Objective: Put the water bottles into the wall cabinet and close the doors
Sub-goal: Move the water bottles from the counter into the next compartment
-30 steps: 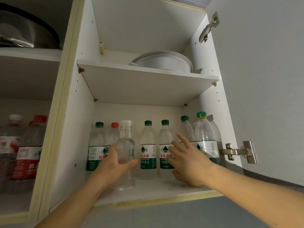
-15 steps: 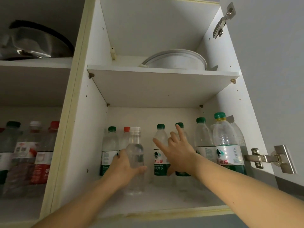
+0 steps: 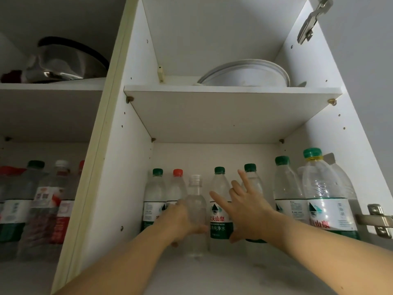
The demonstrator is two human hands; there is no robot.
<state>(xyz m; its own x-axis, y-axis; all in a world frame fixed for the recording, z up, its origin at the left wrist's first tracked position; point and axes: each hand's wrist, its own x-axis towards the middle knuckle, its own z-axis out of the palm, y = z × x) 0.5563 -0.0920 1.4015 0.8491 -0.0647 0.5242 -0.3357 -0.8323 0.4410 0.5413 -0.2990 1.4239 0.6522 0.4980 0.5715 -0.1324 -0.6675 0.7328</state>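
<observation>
Both hands reach into the lower shelf (image 3: 212, 271) of the open wall cabinet. My left hand (image 3: 180, 222) grips a clear unlabelled bottle with a white cap (image 3: 195, 207), which stands on the shelf in front of the back row. My right hand (image 3: 246, 207), fingers spread and straight, rests against two green-capped labelled bottles (image 3: 220, 207) in the middle of that row. Further bottles line the back: a green-capped one (image 3: 154, 196) and a red-capped one (image 3: 177, 186) at the left, and larger green-capped ones (image 3: 325, 199) at the right.
A white bowl (image 3: 246, 74) sits on the upper shelf. The right door (image 3: 370, 71) stands open on metal hinges (image 3: 378, 220). The left compartment holds several red and green labelled bottles (image 3: 42, 209), with a metal pot (image 3: 66, 62) on the shelf above.
The view has moved closer to the cabinet. My right hand has slid left from the right-hand bottles to the middle ones. The clear bottle in my left hand has gone deeper onto the shelf.
</observation>
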